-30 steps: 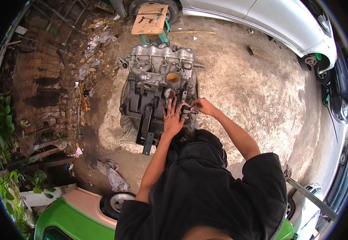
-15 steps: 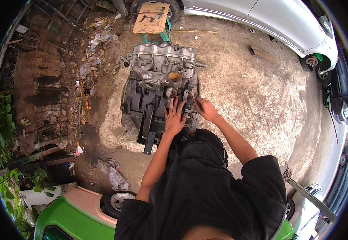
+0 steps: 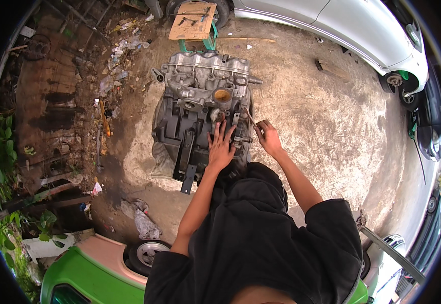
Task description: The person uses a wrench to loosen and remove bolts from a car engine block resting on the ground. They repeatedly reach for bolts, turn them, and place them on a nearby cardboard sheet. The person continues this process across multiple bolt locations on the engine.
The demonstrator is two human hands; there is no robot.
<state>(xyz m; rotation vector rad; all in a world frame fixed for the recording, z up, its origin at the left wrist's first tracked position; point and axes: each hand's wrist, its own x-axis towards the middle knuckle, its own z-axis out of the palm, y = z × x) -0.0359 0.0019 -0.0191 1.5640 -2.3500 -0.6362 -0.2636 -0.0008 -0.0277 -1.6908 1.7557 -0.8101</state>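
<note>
A grey engine (image 3: 200, 71) with a dark lower block stands on the ground before me. My left hand (image 3: 221, 144) lies on the dark block with its fingers spread, below the round intake opening (image 3: 222, 95). On the engine's right side, my right hand (image 3: 268, 138) has its fingers closed on a thin metal tool (image 3: 251, 120), which points up and left toward a small bracket (image 3: 236, 121). A long black bracket (image 3: 184, 157) is on the block left of my left hand. The tool's tip is too small to make out clearly.
A cardboard-topped stool (image 3: 190, 23) with small tools stands beyond the engine. A silver car (image 3: 357, 30) is at upper right, a green car (image 3: 88, 273) at lower left. Debris and rusty boards (image 3: 48, 101) line the left side; a wood block (image 3: 332, 68) lies on the right.
My right hand has shifted right and turned more upright, the thin tool now angled steeply along the engine's right edge. My left hand stays spread on the block.
</note>
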